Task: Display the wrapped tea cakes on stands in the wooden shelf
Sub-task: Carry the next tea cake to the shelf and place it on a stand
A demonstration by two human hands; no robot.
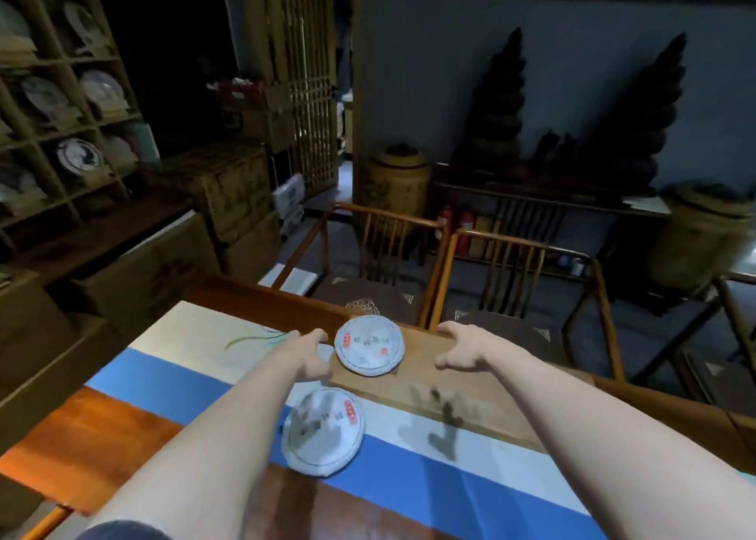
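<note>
Both hands flank the far cake [369, 350] on the table [102, 437]: left hand [311, 356] and right hand [462, 347] have fingers loosely spread, holding nothing. The left forearm partly hides the blurred near cake [327, 433]. The dim shelf [61, 102] is cut off at left.

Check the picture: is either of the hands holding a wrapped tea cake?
No: the left hand and right hand flank the far tea cake without gripping it.

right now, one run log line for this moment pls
left hand: open, beside far tea cake | right hand: open, apart from it | near tea cake: on table runner | shelf: far left
</note>
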